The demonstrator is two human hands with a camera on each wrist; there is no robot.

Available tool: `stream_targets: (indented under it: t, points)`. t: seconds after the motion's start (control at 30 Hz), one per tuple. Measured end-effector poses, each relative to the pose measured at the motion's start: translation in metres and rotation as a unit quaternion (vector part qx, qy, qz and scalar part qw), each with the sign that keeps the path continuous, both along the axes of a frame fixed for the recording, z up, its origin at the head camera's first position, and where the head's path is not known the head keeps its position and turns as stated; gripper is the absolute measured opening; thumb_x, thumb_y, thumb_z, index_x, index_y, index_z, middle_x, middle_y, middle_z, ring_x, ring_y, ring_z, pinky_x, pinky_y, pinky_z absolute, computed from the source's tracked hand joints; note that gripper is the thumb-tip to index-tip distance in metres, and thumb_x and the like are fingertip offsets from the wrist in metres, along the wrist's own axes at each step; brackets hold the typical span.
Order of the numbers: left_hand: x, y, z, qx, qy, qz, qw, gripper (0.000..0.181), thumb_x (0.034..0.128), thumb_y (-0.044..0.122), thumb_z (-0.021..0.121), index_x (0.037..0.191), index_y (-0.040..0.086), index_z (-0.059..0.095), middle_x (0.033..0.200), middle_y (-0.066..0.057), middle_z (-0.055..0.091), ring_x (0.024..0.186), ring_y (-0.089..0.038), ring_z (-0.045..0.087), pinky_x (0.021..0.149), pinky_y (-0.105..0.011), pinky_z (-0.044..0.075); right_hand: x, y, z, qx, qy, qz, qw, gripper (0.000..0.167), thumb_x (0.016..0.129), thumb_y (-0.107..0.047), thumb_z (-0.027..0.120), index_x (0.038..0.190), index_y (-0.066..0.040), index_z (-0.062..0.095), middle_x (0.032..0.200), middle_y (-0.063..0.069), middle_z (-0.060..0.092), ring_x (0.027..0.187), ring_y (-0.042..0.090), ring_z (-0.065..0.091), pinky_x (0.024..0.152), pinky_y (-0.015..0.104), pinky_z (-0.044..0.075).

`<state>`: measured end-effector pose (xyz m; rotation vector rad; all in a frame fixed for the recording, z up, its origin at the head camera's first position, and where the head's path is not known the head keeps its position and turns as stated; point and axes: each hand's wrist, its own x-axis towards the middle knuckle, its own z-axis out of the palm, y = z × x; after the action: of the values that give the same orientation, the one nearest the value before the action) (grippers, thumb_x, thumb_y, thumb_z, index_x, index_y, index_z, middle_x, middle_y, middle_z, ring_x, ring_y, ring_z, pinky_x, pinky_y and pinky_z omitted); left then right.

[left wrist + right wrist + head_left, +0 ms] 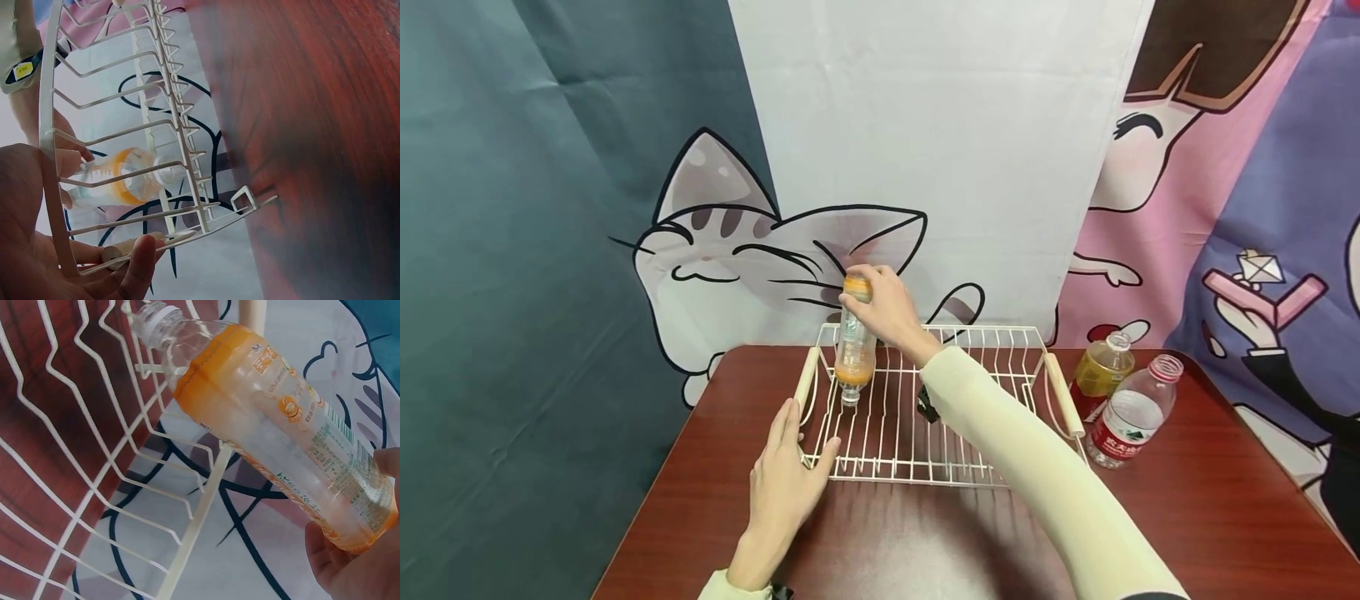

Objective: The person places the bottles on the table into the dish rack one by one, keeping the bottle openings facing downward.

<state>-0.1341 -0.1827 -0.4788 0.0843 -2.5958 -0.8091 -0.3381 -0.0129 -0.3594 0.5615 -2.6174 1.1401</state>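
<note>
My right hand [883, 304] grips the base end of a clear plastic bottle [855, 346] with an orange label, held neck down over the left back part of a white wire rack [917, 482]. In the right wrist view the bottle [269, 431] slants across the rack wires [94, 487], its neck close to them; whether they touch I cannot tell. My left hand [786, 479] rests at the rack's front left corner, fingers extended beside the wooden handle [807, 379], thumb spread along the front. The left wrist view shows that hand [37, 237] against the rim.
Right of the rack stand two capless bottles: one with yellow above a red label [1101, 371] and a clear one with a red label [1131, 417]. A second wooden handle [1063, 396] is on the rack's right side. Behind the reddish table [715, 450] hangs a cartoon cloth [940, 150].
</note>
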Motion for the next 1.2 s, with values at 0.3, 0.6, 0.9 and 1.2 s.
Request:
stream_targets:
  t: [0.3,0.6,0.9,1.2]
  points:
    - [-0.001,-0.002,-0.001,-0.003,0.007,0.000,1.0000,0.088,0.0993,0.044,0.082,0.169,0.005,0.045,0.172,-0.014,0.047,0.112,-0.034,0.078,0.086,-0.068,0.058,-0.004,-0.007,-0.014,0.010,0.000,0.000,0.9999,0.054,0.104,-0.037,0.079,0.154,-0.020,0.064,0.152,0.019,0.060,0.123,0.037,0.067,0.101,0.054,0.057]
    - [0.000,-0.004,-0.002,-0.005,0.014,0.001,0.9999,0.087,0.0994,0.044,0.081,0.169,0.006,0.046,0.171,-0.013,0.048,0.111,-0.033,0.078,0.084,-0.067,0.058,-0.007,-0.017,-0.023,0.020,-0.015,0.001,0.9997,0.057,0.105,-0.042,0.078,0.156,-0.022,0.063,0.153,0.016,0.059,0.123,0.035,0.067,0.100,0.051,0.058]
    - [-0.004,-0.002,-0.001,-0.005,0.008,-0.004,0.9999,0.088,0.1000,0.046,0.080,0.170,0.007,0.043,0.173,-0.012,0.046,0.113,-0.033,0.078,0.085,-0.067,0.058,-0.019,-0.016,-0.030,0.015,-0.010,-0.012,0.9998,0.059,0.104,-0.045,0.079,0.156,-0.022,0.063,0.144,0.012,0.057,0.113,0.030,0.066,0.092,0.047,0.059]
    - [0.000,-0.001,-0.002,0.000,-0.001,-0.002,1.0000,0.086,0.1003,0.044,0.080,0.170,0.008,0.045,0.173,-0.010,0.046,0.114,-0.032,0.077,0.087,-0.067,0.057,-0.027,-0.015,-0.043,0.007,-0.022,-0.003,0.9997,0.064,0.102,-0.048,0.081,0.156,-0.020,0.061,0.148,0.014,0.060,0.119,0.033,0.067,0.099,0.051,0.058]
